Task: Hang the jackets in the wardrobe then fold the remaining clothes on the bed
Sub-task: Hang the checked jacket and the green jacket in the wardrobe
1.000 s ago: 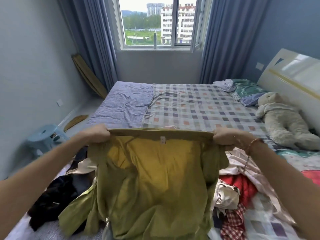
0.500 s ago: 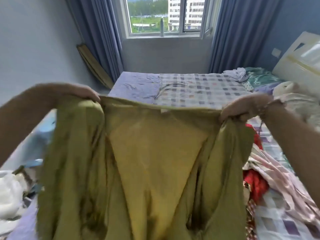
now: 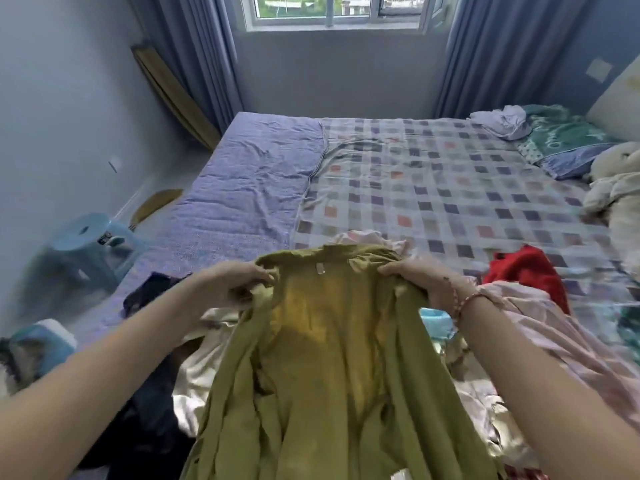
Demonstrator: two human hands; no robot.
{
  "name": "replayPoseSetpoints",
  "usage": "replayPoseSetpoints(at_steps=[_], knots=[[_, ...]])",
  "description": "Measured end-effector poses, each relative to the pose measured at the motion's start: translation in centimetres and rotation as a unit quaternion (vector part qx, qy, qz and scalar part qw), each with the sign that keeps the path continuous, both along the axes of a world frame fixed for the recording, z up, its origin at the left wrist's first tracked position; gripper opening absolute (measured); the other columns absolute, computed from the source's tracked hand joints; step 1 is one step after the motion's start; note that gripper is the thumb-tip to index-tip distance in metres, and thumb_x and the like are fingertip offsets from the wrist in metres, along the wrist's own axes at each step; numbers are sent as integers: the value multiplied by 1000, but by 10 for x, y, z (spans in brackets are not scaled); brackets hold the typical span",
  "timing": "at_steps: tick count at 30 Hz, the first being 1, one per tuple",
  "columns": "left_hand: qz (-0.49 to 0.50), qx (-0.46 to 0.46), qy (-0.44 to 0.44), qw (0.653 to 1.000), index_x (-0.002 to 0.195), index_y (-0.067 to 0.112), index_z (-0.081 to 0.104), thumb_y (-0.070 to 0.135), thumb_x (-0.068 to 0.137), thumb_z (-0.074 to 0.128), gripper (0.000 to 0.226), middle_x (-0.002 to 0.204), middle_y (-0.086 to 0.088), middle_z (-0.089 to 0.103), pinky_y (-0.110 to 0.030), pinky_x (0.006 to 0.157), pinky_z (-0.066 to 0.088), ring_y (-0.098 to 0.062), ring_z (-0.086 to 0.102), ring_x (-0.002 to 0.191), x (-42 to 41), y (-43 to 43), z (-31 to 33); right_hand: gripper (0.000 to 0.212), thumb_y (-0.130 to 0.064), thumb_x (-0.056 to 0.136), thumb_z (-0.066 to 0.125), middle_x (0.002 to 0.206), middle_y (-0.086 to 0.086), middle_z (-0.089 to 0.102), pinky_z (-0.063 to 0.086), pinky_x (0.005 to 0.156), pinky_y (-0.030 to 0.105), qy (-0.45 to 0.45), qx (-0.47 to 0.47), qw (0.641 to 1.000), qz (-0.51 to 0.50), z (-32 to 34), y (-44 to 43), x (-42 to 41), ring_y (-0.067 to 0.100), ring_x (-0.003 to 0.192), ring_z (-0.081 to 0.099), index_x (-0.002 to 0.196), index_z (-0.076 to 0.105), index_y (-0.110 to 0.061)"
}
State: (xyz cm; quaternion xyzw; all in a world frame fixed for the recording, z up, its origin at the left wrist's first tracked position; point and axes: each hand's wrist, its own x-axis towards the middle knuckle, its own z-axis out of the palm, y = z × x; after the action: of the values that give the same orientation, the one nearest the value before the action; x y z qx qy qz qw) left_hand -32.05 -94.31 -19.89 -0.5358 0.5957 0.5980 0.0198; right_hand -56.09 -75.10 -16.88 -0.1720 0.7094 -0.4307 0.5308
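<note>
Left hand [image 3: 235,285], right hand [image 3: 415,282] grip olive jacket [image 3: 332,358] — clothes pile [image 3: 540,334] beneath, stool [image 3: 86,251] leftward.

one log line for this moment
left hand: grips green garment collar | right hand: grips collar | garment: hanging over clothes pile on bed | fold: not started

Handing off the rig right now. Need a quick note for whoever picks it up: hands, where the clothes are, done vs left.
Left hand: grips the olive-green garment at one shoulder, beside the collar.
Right hand: grips the other shoulder. The garment hangs over the heap, inside facing the person.
Clothes: unfolded heap on the near end of the bed, including a red garment, a pale pink garment and a black garment.
Done: no folded stack in view. The wardrobe is out of view, so hung jackets cannot be checked.
Left: hang or fold the green one, then fold the heap.
</note>
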Motion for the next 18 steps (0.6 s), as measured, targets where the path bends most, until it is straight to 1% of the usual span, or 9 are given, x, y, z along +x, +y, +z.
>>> replayPoseSetpoints(at_steps=[2,3,5,6,7,10,13,16,18], knots=[[-3,-12,-22,1000,73,12,55,8,81,68,16,57,-3,58,-19,44,49,-13,58,46,-28,29,-4,40,-16,80,72,101,13,70,58,76,36,-7,-43,999,11,-36,-19,22,24,88,68,117,60,-15],[-48,-49,-45,997,80,13,55,8,75,73,18,67,-2,59,-21,51,51,-15,61,59,-39,56,-18,41,-18,78,75,101,7,70,57,78,31,15,-45,998,38,-51,-24,34,19,89,67,116,61,-16],[-87,-91,-44,991,104,14,56,17,59,82,52,94,0,61,-26,77,52,-19,61,92,-42,71,-59,48,-24,71,81,104,-2,69,54,82,23,55,-35,991,118,-83,-22,58,12,95,64,114,62,-17],[-76,-86,-37,993,113,12,52,19,53,84,68,103,-1,60,-27,85,49,-19,59,99,-41,75,-70,52,-27,67,83,105,-2,69,53,86,25,60,-22,988,142,-98,-18,67,12,98,64,113,62,-16],[-34,-75,-16,996,116,10,48,16,54,84,72,105,-2,59,-25,87,45,-18,57,100,-37,77,-84,52,-28,65,84,106,-1,69,52,89,28,54,-9,989,140,-112,-13,72,14,100,64,111,62,-16],[95,-34,14,995,112,13,38,6,67,80,62,101,-5,55,-25,79,43,-19,55,92,-25,94,-98,36,-19,74,78,106,0,67,49,95,30,67,-18,992,109,-134,1,83,11,99,63,106,60,-18],[212,64,76,972,105,2,54,10,73,77,40,90,-13,65,-24,57,50,-21,62,76,-18,99,-101,31,-26,75,76,102,-2,67,50,91,29,120,-41,989,82,-142,1,89,11,95,62,103,62,-18],[237,131,89,958,100,3,58,10,78,72,27,89,-14,65,-28,58,48,-23,61,76,-13,102,-94,15,-32,80,71,82,-8,63,47,75,24,150,-40,985,80,-134,-6,92,8,79,58,81,61,-22],[211,160,78,961,96,5,59,11,80,70,20,87,-11,65,-27,60,45,-23,60,76,-6,103,-93,17,-31,87,63,77,-9,59,44,77,27,188,-23,977,95,-130,-9,94,12,79,56,74,55,-24]])
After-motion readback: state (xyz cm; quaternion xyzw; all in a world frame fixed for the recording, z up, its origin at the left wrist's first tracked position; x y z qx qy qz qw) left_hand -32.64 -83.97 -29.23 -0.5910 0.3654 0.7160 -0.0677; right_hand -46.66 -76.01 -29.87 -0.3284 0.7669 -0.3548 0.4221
